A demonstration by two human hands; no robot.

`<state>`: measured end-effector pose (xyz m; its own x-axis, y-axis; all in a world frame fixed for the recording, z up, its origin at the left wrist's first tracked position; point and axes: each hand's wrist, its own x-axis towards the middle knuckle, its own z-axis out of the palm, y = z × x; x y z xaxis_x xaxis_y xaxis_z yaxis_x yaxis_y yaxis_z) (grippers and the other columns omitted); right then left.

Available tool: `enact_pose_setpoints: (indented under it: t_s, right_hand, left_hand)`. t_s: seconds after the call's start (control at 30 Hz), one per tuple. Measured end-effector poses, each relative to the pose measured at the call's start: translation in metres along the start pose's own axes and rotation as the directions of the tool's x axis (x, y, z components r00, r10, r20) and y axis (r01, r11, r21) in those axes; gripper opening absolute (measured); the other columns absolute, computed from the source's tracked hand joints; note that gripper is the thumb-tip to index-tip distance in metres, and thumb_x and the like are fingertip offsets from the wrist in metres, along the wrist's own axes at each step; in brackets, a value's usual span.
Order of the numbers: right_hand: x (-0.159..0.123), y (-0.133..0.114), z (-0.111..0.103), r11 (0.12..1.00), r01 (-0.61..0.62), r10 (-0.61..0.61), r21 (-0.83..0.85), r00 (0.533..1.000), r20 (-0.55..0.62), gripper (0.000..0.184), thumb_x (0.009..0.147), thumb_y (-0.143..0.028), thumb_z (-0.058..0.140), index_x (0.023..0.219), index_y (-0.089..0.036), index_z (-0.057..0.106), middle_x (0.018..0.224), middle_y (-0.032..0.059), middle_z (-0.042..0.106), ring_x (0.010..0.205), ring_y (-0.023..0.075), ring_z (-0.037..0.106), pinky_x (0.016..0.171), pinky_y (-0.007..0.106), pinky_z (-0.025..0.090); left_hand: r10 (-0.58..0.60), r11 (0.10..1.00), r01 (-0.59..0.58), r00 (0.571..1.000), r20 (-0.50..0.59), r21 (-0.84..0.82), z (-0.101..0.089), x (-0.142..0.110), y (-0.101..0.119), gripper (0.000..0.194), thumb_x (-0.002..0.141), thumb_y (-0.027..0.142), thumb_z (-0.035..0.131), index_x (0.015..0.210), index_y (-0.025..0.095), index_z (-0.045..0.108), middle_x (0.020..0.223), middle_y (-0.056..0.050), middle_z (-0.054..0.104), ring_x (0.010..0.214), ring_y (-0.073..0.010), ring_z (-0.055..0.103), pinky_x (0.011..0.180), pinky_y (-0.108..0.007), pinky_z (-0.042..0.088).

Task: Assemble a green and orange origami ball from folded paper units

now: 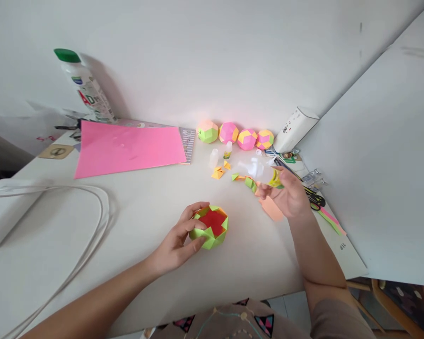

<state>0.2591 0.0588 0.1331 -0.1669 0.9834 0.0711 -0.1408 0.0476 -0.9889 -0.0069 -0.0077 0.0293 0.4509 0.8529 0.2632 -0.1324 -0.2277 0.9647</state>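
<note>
My left hand (pixel 176 239) grips the near left side of an open-topped folded-paper ball (pixel 217 239), green outside with a red-orange inside, with its fingers over the rim. The ball rests on the white desk. Raised to its right, my right hand (pixel 292 194) is closed around a translucent glue bottle (pixel 263 171) with a yellow-green label. The bottle is tilted, its narrow end pointing left, and slightly blurred. Below and behind it lie small folded green paper pieces (pixel 250 183), orange pieces (pixel 217 173) and a peach paper sheet (pixel 271 208).
Several finished paper balls (pixel 228 133) line the wall, with two small bottles (pixel 214 158) before them. A pink sheet (pixel 130 148) and a green-capped bottle (pixel 88 89) are at left. A white cable (pixel 104 212) curves across the desk. Scissors (pixel 315 197) lie at right beside a white container (pixel 296 128).
</note>
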Motion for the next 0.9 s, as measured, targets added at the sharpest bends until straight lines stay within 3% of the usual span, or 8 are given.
enact_pose_setpoints:
  t_s: [0.1, 0.2, 0.3, 0.4, 0.57, 0.63, 0.8, 0.9]
  right_hand:
    - [0.002, 0.03, -0.016, 0.992, -0.113, 0.115, -0.064, 0.993, 0.038, 0.035, 0.068, -0.044, 0.075, 0.086, -0.024, 0.053, 0.081, 0.0015, 0.069, 0.077, 0.0195, 0.067, 0.072, 0.037, 0.052]
    - [-0.003, 0.069, -0.021, 0.953, -0.137, 0.158, -0.27, 0.986, 0.056, 0.049, 0.066, -0.043, 0.075, 0.106, -0.025, 0.054, 0.094, 0.0048, 0.07, 0.085, 0.0214, 0.067, 0.075, 0.039, 0.052]
    - [-0.005, 0.103, -0.018, 0.892, -0.118, 0.142, -0.436, 0.99, 0.024, 0.048, 0.069, -0.041, 0.073, 0.111, -0.023, 0.056, 0.112, 0.0088, 0.066, 0.097, 0.0231, 0.064, 0.087, 0.043, 0.05]
    - [-0.001, 0.122, -0.013, 0.822, -0.077, 0.075, -0.565, 0.997, -0.028, 0.047, 0.073, -0.04, 0.07, 0.114, -0.022, 0.055, 0.122, 0.0102, 0.061, 0.114, 0.0249, 0.057, 0.099, 0.045, 0.043]
    - [0.004, 0.11, -0.024, 0.678, 0.021, 0.001, -0.735, 1.0, 0.03, 0.05, 0.07, -0.027, 0.07, 0.118, -0.023, 0.057, 0.115, 0.0075, 0.066, 0.102, 0.023, 0.062, 0.088, 0.038, 0.05]
    - [0.01, 0.095, -0.033, 0.599, 0.059, -0.05, -0.798, 0.998, 0.036, 0.039, 0.072, -0.019, 0.063, 0.111, -0.022, 0.063, 0.114, 0.007, 0.066, 0.102, 0.0223, 0.061, 0.087, 0.037, 0.051]
    - [0.038, 0.082, -0.044, 0.367, -0.014, -0.24, -0.93, 0.965, -0.109, 0.022, 0.083, -0.026, 0.054, 0.091, -0.013, 0.07, 0.119, 0.0191, 0.058, 0.125, 0.0343, 0.038, 0.109, 0.05, 0.028]
    - [0.051, 0.095, -0.04, 0.3, -0.055, -0.258, -0.953, 0.956, -0.137, 0.023, 0.082, -0.03, 0.058, 0.079, -0.012, 0.071, 0.111, 0.0217, 0.06, 0.121, 0.0373, 0.038, 0.106, 0.052, 0.028]
  left_hand:
    - [-0.008, 1.0, 0.008, 1.0, -0.013, 0.015, 0.0, -0.001, -0.003, 0.011, 0.094, 0.023, 0.051, 0.099, 0.028, 0.059, 0.144, -0.006, 0.029, 0.134, -0.027, 0.036, 0.099, -0.039, 0.046]
    - [-0.012, 0.999, 0.012, 1.0, -0.007, 0.029, 0.0, -0.003, -0.005, 0.012, 0.095, 0.025, 0.049, 0.101, 0.029, 0.059, 0.144, -0.005, 0.03, 0.135, -0.0272, 0.035, 0.099, -0.039, 0.047]
    - [-0.016, 0.998, 0.016, 1.0, -0.006, 0.054, 0.0, -0.003, -0.006, 0.012, 0.095, 0.026, 0.049, 0.101, 0.029, 0.059, 0.144, -0.005, 0.031, 0.134, -0.0274, 0.036, 0.1, -0.041, 0.045]
    - [-0.011, 0.997, 0.012, 1.0, -0.012, 0.071, 0.0, -0.003, -0.004, 0.01, 0.095, 0.027, 0.049, 0.1, 0.027, 0.058, 0.144, -0.007, 0.031, 0.134, -0.0285, 0.037, 0.101, -0.042, 0.045]
    - [-0.003, 0.999, 0.004, 1.0, -0.011, 0.054, 0.001, -0.001, -0.001, 0.01, 0.095, 0.027, 0.048, 0.1, 0.025, 0.057, 0.143, -0.009, 0.03, 0.133, -0.0296, 0.038, 0.099, -0.043, 0.047]
    - [-0.004, 0.999, 0.005, 1.0, -0.01, 0.047, 0.001, 0.0, 0.001, 0.01, 0.095, 0.028, 0.048, 0.1, 0.024, 0.057, 0.143, -0.01, 0.03, 0.132, -0.0301, 0.039, 0.097, -0.042, 0.048]
    - [0.034, 0.998, -0.035, 0.999, 0.02, 0.055, 0.001, 0.001, 0.002, 0.008, 0.094, 0.026, 0.051, 0.098, 0.023, 0.057, 0.141, -0.011, 0.031, 0.131, -0.0303, 0.04, 0.1, -0.045, 0.046]
    - [0.04, 0.997, -0.041, 0.999, 0.018, 0.071, 0.0, 0.002, 0.001, 0.008, 0.093, 0.027, 0.051, 0.099, 0.023, 0.057, 0.142, -0.012, 0.031, 0.132, -0.03, 0.04, 0.101, -0.047, 0.044]
